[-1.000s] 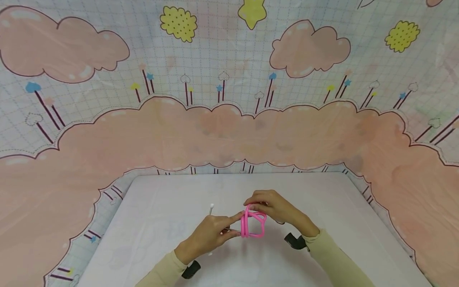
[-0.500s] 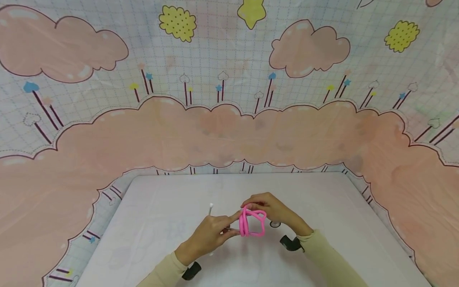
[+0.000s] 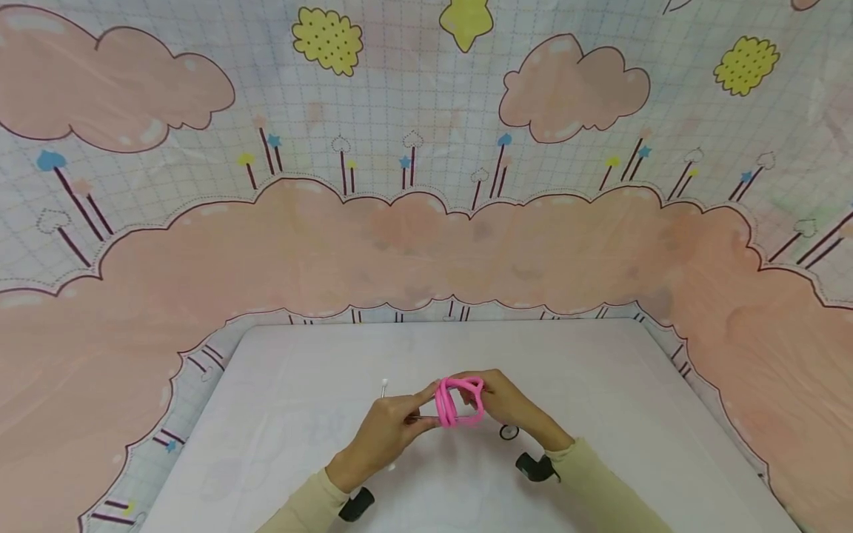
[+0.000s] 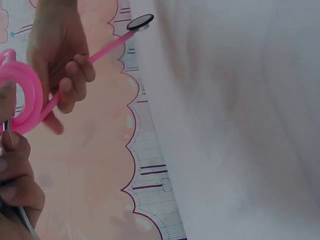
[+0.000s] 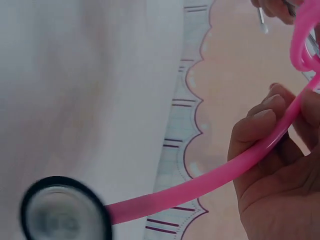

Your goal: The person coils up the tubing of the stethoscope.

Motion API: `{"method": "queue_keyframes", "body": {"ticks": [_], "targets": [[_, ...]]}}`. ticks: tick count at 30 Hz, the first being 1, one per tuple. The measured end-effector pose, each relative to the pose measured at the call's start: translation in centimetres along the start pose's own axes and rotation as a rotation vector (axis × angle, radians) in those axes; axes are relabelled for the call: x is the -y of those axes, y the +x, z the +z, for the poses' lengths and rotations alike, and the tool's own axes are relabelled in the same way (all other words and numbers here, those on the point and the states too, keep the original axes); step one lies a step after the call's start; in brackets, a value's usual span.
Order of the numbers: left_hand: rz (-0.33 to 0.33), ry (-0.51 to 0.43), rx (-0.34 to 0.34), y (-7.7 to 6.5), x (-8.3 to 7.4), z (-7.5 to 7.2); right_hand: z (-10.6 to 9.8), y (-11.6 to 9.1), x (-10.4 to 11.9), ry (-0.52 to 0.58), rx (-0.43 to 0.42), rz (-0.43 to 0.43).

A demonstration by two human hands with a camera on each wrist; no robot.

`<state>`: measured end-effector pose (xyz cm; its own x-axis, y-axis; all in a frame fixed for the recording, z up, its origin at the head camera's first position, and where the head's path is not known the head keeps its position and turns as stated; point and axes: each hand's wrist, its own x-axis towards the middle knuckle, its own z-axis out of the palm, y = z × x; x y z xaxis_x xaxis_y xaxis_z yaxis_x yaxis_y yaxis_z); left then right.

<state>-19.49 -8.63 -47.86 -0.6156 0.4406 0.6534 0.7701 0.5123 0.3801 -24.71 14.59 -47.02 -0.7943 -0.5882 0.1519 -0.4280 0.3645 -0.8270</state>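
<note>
A stethoscope with pink tubing [image 3: 443, 406] is held above the table, its tube wound into several loops. My left hand [image 3: 386, 429] pinches the loops and metal ear tubes between thumb and fingers. White ear tips [image 3: 384, 383] stick out behind that hand. On the other side, my right hand [image 3: 512, 406] curls its fingers round the free end of the tube, as the right wrist view shows. From this hand hangs the round chest piece [image 5: 65, 220], black-rimmed with a clear face. The right fingertips are partly hidden behind the loops in the head view.
Beneath the hands lies a white table [image 3: 320, 363]. A patterned cloth [image 3: 400, 252] with pink clouds hangs behind and around it. Black wrist-camera mounts [image 3: 357, 505] sit under both wrists.
Both hands have drawn slightly left with the stethoscope. My right hand has lowered and turned, with its fingers now behind the loops, and the chest piece has come into fuller view below it.
</note>
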Motion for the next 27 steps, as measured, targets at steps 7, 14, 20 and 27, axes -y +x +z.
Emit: {"method": "queue_keyframes", "body": {"ticks": [7, 14, 20, 27], "targets": [[-0.093, -0.010, -0.075, 0.0, 0.6, 0.0, 0.1, -0.7, 1.4, -0.030, -0.016, 0.063], [-0.143, -0.010, -0.127, 0.2, 0.8, -0.3, 0.4, -0.9, 0.8, -0.042, 0.017, 0.075], [-0.184, -0.009, -0.170, 0.4, 1.2, -0.3, 1.5, -1.1, -0.9, -0.041, 0.029, 0.077], [-0.200, 0.018, -0.243, 0.4, 1.8, -0.5, 2.2, -1.8, -0.8, -0.069, 0.077, 0.052]]}}
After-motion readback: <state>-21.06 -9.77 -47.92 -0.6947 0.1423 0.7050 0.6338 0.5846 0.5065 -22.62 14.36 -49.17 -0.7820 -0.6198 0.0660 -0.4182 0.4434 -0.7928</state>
